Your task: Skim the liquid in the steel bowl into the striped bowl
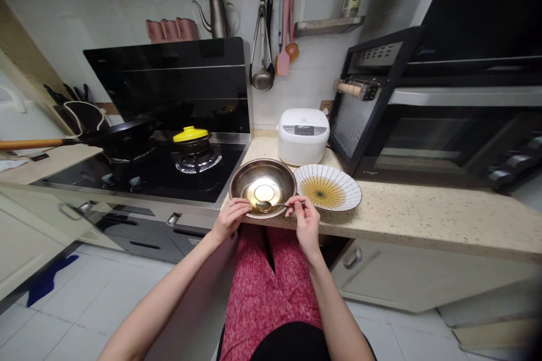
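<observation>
My right hand point(306, 221) grips the handle of a metal spoon point(263, 206). The spoon's bowl end is inside a shallow steel bowl point(241, 175), low over a little yellowish liquid point(265, 193). At the bowl's near left rim is my left hand point(232, 218), its fingers closed over the edge and its fingertips close to the spoon. Just right of the steel bowl, a striped white plate point(351, 194) holds a pool of amber liquid point(324, 193).
A white rice cooker point(302, 138) stands behind the bowl and plate on the speckled counter point(423, 211). To the left, the gas hob point(156, 177) carries a yellow-lidded pot point(190, 134) and a wok point(122, 135) with a wooden handle. An oven point(444, 141) is at the right.
</observation>
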The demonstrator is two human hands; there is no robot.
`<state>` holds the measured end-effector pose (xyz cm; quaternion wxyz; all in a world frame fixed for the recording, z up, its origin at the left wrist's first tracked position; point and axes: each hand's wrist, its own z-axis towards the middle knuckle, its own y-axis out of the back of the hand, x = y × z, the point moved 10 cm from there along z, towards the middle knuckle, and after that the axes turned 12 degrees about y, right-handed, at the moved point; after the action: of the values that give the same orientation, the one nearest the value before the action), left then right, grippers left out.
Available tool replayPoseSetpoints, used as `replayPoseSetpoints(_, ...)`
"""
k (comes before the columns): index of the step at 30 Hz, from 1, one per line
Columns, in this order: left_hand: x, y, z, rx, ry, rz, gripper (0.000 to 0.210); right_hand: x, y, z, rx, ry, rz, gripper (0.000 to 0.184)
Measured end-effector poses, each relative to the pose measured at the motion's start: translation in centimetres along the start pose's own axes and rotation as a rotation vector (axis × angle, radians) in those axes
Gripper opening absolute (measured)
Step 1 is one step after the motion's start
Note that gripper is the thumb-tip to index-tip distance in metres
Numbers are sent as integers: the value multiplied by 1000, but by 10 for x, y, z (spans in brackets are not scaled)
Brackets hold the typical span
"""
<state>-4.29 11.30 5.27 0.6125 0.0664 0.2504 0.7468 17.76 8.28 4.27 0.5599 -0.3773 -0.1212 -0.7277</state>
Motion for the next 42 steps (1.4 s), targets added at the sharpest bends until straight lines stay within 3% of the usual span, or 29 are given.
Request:
replayPoseSetpoints(13,3,-1,-1,10,16,-7,23,-2,14,0,-110,17,41,25)
replayPoseSetpoints(42,1,1,1,-4,17,-6,23,49,61,27,-382,199,-68,23)
